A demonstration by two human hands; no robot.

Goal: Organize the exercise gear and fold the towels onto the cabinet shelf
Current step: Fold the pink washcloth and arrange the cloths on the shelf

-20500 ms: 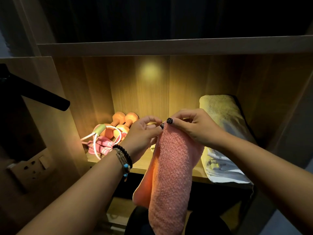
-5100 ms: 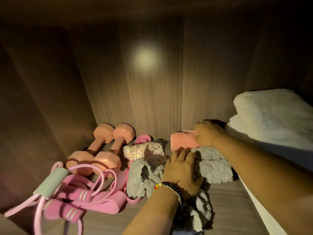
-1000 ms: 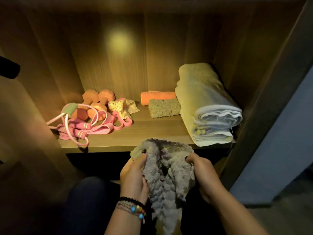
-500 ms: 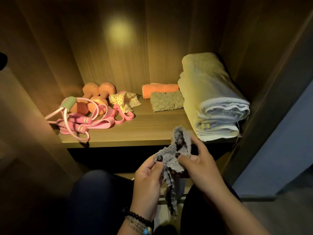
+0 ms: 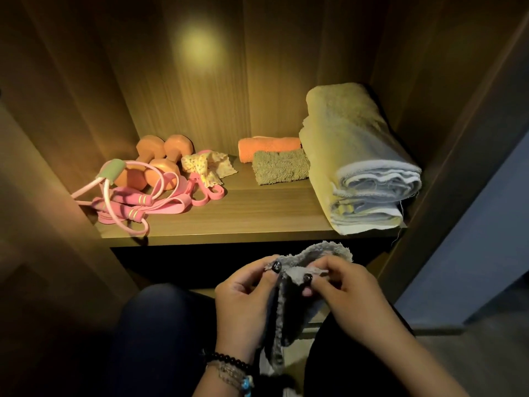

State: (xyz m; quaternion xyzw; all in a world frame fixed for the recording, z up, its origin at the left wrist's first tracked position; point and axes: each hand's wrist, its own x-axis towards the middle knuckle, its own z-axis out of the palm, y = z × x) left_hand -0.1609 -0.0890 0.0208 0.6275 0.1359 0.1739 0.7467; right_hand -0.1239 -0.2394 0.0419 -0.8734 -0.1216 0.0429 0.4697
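Observation:
A small grey fluffy towel (image 5: 289,305) hangs below the cabinet shelf (image 5: 243,219). My left hand (image 5: 243,302) and my right hand (image 5: 343,293) each pinch its top edge between thumb and fingers. On the shelf, a folded orange towel (image 5: 269,146) lies at the back with a folded grey-brown towel (image 5: 280,167) in front of it. A large folded pale towel (image 5: 357,156) fills the right side. Two orange dumbbells (image 5: 156,161), a pink jump rope (image 5: 126,202), pink resistance bands (image 5: 197,193) and a yellow spotted cloth (image 5: 209,167) lie at the left.
Wooden cabinet walls close in the shelf on the left, back and right (image 5: 458,124). A dark opening lies under the shelf. My knees in dark trousers (image 5: 160,325) are below the hands. A grey-blue wall (image 5: 486,253) stands at the right.
Both hands have shifted their pinch along the grey towel's top edge and spread it a little wider; half a second ago it was bunched between them. The shelf items have not moved.

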